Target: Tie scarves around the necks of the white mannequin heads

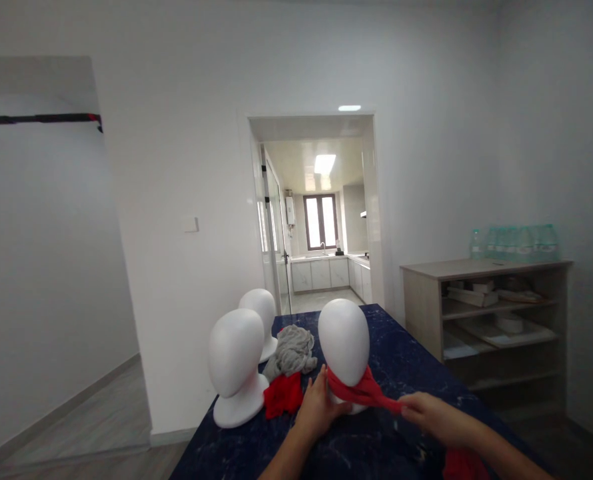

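the red scarf (361, 393) wraps the neck of the nearest mannequin head (344, 347) on the dark table (406, 360). the left hand (319, 407) presses it there; the right hand (434, 413) grips its end, pulling taut. next comes crossing or tying the ends.

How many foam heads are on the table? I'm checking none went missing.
3. One head is at the middle with a red scarf around its neck, one stands front left, one behind that. None seems hidden.
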`<state>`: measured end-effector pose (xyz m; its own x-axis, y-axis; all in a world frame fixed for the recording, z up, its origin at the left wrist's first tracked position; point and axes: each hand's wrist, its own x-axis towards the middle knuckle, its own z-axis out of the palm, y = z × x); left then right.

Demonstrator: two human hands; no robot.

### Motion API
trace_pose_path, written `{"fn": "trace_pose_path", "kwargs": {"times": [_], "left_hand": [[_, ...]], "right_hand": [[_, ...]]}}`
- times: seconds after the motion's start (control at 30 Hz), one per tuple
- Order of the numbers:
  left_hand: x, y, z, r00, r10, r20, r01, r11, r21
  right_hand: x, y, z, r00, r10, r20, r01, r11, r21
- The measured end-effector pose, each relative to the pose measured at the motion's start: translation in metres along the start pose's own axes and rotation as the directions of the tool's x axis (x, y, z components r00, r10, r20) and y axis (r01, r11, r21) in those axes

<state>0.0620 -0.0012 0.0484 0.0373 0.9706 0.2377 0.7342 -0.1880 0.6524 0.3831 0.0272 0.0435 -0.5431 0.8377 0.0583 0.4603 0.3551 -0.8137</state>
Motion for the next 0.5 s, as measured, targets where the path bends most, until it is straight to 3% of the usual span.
{"fn": "trace_pose_path", "kwargs": {"times": [0.1,0.2,0.4,0.5], "left_hand": [[0.0,-0.001,0.001,1.0,-0.003,-0.003,0.003,0.999,0.034],[0.004,-0.007,0.005,1.0,-0.009,-0.021,0.01,0.998,0.054],[0.005,-0.011,0.007,1.0,-0.028,0.007,0.028,0.999,0.035],[0.001,-0.006,0.004,1.0,-0.023,0.005,0.023,1.0,0.001]], "right_hand": [[0.015,0.026,-0.029,0.989,0.017,-0.147,-0.043,0.983,-0.177],[0.031,0.039,-0.041,0.957,-0.042,-0.288,-0.077,0.918,-0.389],[0.054,0.028,-0.034,0.922,0.02,-0.386,-0.209,0.865,-0.455],[0.053,0.02,-0.015,0.907,-0.028,-0.42,-0.25,0.766,-0.592]]}}
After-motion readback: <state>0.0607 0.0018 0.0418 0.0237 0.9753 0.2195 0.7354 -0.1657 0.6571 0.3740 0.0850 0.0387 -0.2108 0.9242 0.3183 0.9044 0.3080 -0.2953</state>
